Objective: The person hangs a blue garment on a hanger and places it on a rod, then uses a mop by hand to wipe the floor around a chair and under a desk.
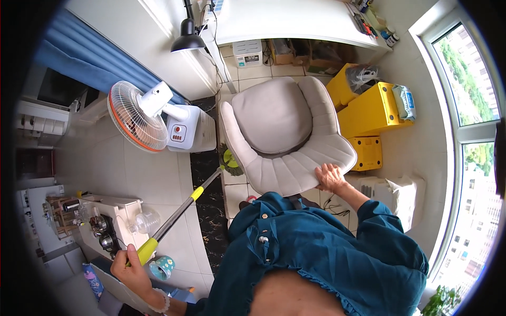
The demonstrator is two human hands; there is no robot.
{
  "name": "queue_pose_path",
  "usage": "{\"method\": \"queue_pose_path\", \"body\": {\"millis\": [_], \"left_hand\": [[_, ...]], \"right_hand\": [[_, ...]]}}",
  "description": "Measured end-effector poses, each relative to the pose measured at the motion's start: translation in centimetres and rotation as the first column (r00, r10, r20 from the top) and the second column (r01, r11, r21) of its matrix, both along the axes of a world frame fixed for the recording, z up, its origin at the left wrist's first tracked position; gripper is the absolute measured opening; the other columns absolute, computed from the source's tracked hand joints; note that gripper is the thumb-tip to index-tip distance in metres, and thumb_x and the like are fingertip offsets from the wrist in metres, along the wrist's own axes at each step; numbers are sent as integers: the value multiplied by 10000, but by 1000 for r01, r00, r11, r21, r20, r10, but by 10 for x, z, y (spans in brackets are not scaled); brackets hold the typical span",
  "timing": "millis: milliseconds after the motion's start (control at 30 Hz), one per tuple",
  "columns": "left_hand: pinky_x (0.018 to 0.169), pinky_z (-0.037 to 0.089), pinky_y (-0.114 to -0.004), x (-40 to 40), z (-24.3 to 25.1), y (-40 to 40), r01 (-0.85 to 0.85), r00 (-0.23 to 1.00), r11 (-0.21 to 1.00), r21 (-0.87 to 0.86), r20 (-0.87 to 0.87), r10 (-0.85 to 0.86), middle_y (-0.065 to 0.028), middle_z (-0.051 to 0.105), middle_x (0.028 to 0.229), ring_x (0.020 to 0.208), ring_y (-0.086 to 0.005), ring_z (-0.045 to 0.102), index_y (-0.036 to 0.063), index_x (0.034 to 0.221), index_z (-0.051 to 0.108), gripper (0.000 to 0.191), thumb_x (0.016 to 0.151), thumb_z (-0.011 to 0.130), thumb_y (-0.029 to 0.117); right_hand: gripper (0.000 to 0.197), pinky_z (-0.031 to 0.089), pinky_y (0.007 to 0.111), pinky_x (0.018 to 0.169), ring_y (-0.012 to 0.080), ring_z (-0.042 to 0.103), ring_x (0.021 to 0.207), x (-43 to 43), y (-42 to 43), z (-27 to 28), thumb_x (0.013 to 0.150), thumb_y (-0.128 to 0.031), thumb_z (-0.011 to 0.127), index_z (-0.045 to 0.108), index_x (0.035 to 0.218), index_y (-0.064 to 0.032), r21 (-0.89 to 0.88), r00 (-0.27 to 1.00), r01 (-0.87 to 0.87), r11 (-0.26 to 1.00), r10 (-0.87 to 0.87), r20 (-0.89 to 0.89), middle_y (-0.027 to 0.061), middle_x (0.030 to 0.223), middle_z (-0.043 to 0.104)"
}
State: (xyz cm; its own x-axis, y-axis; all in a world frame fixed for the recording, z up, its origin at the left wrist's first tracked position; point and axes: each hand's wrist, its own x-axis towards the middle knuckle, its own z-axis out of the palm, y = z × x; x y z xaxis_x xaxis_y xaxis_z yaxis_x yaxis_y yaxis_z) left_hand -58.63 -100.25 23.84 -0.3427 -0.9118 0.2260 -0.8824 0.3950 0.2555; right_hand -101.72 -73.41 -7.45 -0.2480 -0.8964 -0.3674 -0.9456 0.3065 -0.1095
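My left hand [132, 270] is wrapped around the green grip of a mop [176, 221] with a metal pole. The pole slants away to a round green mop head [230, 159] with a dark grey fringe. That head rests on the floor beside the chair, partly hidden by it. In front of me stands a light grey upholstered chair [272, 114], its backrest towards me. Over the top edge of the backrest, at its right corner, my right hand [331, 177] is closed, fingers on the upholstery. The chair's legs are out of sight beneath the seat.
Left of the chair, a white fan [138, 114] stands on a white box-like unit [201, 128]. A black marble-look threshold [209, 221] crosses the floor. Yellow boxes [363, 114] stand at right, a white desk [284, 21] beyond. Cables [336, 207] and a patterned bin [162, 267] are nearby.
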Motion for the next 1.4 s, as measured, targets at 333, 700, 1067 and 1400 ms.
{"method": "queue_pose_path", "body": {"millis": [333,700,1067,1400], "left_hand": [[455,340,-329,-21,1,28,-180,982,982,-57,55,183,-157,539,569,476,-194,449,-57,667,541,353,899,580,207],[456,293,-293,-18,-16,44,-301,951,953,-37,-89,296,-102,466,511,491,-112,382,-61,640,519,362,882,610,193],[477,288,-275,-36,-8,23,-266,961,964,-7,-84,264,-64,439,528,520,-98,376,-46,645,505,341,884,608,174],[474,268,-280,-50,0,24,-275,958,961,9,-88,275,-51,382,532,527,-97,324,-24,632,457,366,892,601,190]], "right_hand": [[324,478,474,666,347,606,756,20,-35,-21,687,-284,671,536,868,-52,-247,990,138,959,-136,25,181,829,580],[525,470,515,675,384,611,820,-59,-129,-20,727,-445,713,538,979,-20,-227,968,250,941,-244,52,210,866,598],[525,494,455,688,334,647,792,-136,-188,-17,742,-546,662,561,866,-47,-207,976,209,956,-216,-15,164,831,648],[548,511,423,713,318,651,817,-174,-197,-6,769,-604,610,577,880,-68,-165,983,148,975,-164,-87,153,869,659]]}}
